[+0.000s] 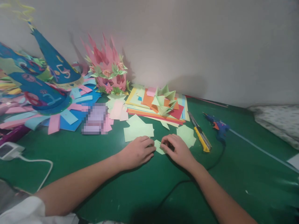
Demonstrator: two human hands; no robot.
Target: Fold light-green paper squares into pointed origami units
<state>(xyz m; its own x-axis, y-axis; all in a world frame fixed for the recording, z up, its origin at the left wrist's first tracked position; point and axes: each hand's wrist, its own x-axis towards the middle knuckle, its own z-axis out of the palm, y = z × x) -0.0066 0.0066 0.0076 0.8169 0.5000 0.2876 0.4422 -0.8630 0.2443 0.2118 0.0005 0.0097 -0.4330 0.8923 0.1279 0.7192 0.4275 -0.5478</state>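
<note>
A small piece of pale green folded paper (159,147) lies on the green tabletop between my two hands. My left hand (139,150) rests at its left edge, fingers bent and pressed together over it. From the right, my right hand (177,149) pinches the paper's other edge between thumb and fingers. Just beyond my left hand are pale green paper rectangles (138,132), overlapping. More green paper pieces (186,136) lie beyond my right hand. A green folded-paper ring with points (164,101) stands on a stack of coloured paper (154,117).
To the right lie a yellow utility knife (202,137) and a blue glue gun (217,124) with a dark cord. A pink paper crown (107,68) stands against the wall. Blue cone hats (54,59), a blurred-out phone-shaped object (94,119) and a white cable (50,165) are at left.
</note>
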